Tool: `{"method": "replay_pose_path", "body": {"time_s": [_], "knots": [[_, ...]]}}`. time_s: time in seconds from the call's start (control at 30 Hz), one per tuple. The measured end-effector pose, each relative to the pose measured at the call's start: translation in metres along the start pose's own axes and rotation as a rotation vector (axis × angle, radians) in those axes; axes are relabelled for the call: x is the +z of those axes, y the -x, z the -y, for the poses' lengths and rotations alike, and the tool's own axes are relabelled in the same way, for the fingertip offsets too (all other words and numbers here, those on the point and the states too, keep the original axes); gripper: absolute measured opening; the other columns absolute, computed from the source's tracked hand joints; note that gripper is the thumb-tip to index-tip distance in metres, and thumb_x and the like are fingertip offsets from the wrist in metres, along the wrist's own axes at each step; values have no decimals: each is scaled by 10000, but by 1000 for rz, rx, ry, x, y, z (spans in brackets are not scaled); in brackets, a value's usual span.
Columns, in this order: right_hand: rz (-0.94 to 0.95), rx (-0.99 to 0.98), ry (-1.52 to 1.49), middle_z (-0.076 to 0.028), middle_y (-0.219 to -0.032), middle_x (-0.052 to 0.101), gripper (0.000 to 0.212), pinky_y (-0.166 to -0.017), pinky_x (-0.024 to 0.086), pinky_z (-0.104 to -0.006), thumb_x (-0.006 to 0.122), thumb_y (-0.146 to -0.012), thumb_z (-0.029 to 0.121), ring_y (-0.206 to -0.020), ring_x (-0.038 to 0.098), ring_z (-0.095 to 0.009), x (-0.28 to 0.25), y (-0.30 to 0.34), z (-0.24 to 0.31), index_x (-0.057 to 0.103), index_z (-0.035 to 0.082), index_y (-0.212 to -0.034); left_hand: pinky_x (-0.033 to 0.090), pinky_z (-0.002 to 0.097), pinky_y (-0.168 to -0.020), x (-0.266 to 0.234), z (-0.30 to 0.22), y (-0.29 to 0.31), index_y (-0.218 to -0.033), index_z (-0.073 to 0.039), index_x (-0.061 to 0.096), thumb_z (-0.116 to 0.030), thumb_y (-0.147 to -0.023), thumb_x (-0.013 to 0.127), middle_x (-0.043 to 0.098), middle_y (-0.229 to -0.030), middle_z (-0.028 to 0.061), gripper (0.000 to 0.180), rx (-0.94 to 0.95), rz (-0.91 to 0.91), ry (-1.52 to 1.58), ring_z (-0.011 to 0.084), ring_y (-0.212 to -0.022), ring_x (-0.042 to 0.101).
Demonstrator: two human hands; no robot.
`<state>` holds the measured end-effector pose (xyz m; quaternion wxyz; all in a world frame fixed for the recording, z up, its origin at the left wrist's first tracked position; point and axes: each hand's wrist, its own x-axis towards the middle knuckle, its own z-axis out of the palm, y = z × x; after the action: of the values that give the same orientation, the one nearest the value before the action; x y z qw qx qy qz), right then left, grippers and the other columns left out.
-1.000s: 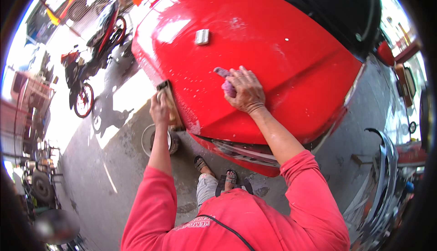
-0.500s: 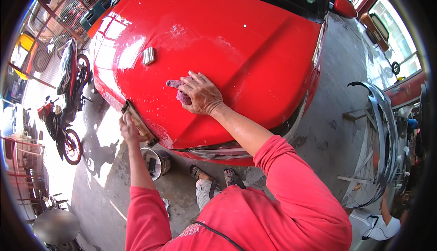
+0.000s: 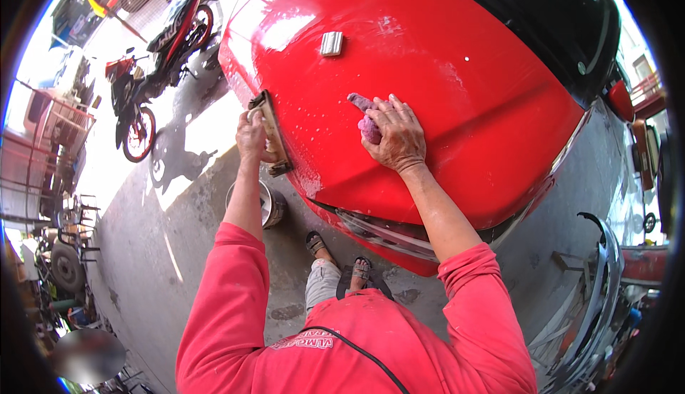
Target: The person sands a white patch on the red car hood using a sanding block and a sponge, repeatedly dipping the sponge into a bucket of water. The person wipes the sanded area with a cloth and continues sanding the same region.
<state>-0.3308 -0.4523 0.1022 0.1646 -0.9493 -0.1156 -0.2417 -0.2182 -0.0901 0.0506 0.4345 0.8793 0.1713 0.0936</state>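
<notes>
A red car hood (image 3: 457, 123) lies in front of me, wet and spotted with pale residue toward its left side. My right hand (image 3: 397, 135) rests on it, closed over a crumpled purple cloth (image 3: 369, 130) that pokes out past the fingers. At the hood's left front edge, my left hand (image 3: 252, 137) grips a long, narrow sanding board (image 3: 273, 137) with dark clamped ends. The board's working face is hidden from view. Farther up the hood sits a small silver-grey ribbed block (image 3: 331, 43), touched by neither hand.
Below my left forearm, a bucket (image 3: 275, 207) stands on the concrete floor, close to my sandalled feet. A red and black motorcycle (image 3: 168, 44) is parked at the left. Loose bumper parts (image 3: 599, 287) stand at the right, and a spare wheel (image 3: 68, 265) lies far left.
My view has turned, so the car appears shifted right and rotated clockwise. Both hands keep their holds and remain at nearly the same places on the hood.
</notes>
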Motion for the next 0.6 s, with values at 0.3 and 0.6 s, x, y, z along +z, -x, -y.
{"method": "replay_pose_path", "body": {"time_s": [0.3, 0.6], "knots": [[4, 37, 56, -72, -1479, 679, 522, -1234, 434, -533, 856, -794, 335, -1449, 561, -360, -10, 5, -19, 738, 174, -1277, 606, 515, -920, 20, 5, 165, -1402, -115, 632, -270, -1059, 670, 756, -1193, 257, 379, 350, 111, 102, 499, -1131, 720], [-25, 4, 56, -77, -1470, 686, 478, -1233, 433, -530, 840, -811, 354, -1455, 558, -351, 0, 7, -22, 755, 166, -1243, 612, 535, -884, 22, -21, 136, -1388, -110, 638, -367, -1066, 633, 766, -1113, 294, 412, 175, 56, 29, 484, -1048, 753]]}}
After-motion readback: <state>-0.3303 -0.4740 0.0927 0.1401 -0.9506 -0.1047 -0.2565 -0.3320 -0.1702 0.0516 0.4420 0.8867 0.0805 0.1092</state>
